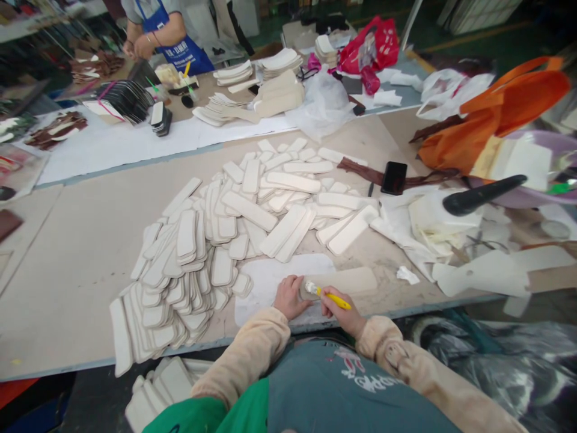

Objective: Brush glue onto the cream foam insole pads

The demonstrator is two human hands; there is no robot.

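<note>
A long beige strip with rounded ends lies flat at the table's front edge, partly over a white sheet. My left hand holds the strip's left end down, fingers bent against it. In my right hand is a brush with a yellow handle. Its whitish bristles touch the strip close to my left fingers. Behind and to the left spreads a large heap of similar cream strips, some stacked, others lying crosswise.
On the right stand a white container with a black handle-like part, a black phone and an orange bag. Crumpled white paper lies nearby. Across the table, a person in a blue apron works beside more stacked pieces.
</note>
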